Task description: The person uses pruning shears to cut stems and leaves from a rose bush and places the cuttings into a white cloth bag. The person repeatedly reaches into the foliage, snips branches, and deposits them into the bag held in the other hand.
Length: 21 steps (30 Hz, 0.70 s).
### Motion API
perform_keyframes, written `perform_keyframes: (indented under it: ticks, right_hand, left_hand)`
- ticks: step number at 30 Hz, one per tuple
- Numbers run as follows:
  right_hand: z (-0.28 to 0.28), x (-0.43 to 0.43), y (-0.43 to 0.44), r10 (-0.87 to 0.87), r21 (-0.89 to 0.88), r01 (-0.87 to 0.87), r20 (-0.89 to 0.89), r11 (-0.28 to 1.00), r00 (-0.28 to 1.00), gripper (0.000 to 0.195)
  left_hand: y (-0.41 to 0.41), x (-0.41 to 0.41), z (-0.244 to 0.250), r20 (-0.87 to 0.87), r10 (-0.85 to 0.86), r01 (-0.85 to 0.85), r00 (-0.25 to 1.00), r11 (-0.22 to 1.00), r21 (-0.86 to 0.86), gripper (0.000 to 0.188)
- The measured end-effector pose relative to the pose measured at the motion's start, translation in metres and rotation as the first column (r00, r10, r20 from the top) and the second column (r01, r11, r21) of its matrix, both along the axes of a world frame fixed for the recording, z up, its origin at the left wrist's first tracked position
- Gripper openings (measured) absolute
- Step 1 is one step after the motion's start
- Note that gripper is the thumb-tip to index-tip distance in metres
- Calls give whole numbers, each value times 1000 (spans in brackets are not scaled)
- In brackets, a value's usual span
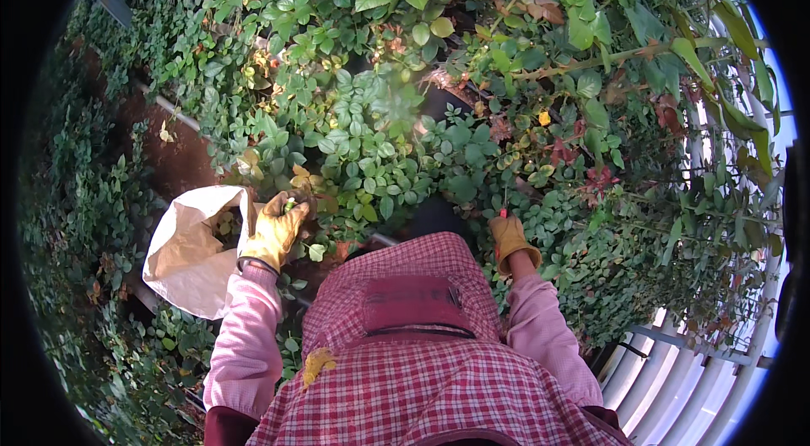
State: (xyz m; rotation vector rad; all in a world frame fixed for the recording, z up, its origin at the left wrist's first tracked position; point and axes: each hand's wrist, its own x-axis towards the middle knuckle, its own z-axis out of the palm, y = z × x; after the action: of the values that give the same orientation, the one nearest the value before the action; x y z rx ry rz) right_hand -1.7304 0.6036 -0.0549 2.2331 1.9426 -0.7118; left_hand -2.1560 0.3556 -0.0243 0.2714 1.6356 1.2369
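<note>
My left hand (277,231), in a yellow leather work glove, is closed with a short piece of green stem (289,205) showing between the fingers. Right beside its wrist gapes a white woven sack (186,269), with leaves visible inside its mouth. Whether the glove also touches the sack's rim, I cannot tell. My right hand (510,239), gloved the same way, grips a red-handled cutting tool (504,213); most of it is hidden by the glove, and a thin tip points away from me. Low rose foliage (373,161) surrounds both hands.
A thick thorny cane (633,55) reaches in from the right. Reddish bare soil (180,152) and a pale pipe (177,114) lie at the left. White curved slats (671,389) stand at the lower right. A checked red apron (405,395) covers my front.
</note>
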Motion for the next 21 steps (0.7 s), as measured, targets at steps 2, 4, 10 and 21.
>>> perform_keyframes:
  ticks: [2, 4, 10, 21]
  right_hand:
    - [-14, 11, 21, 280, -107, -270, 90, 957, 956, 40]
    - [-27, 10, 36, 72, -76, -70, 31, 995, 997, 45]
    - [-50, -52, 69, -785, -481, 626, -458, 614, 417, 45]
    - [-32, -83, 131, -875, -656, 682, -482, 324, -49, 37]
  left_hand:
    - [-44, -10, -19, -14, 121, -121, 993, 979, -165, 30]
    - [-72, -12, -35, -118, 188, -210, 975, 952, -221, 29]
    - [-100, 15, -38, -245, 275, -323, 930, 928, -185, 23]
    - [-118, 40, -60, -156, 498, -519, 853, 840, -157, 16]
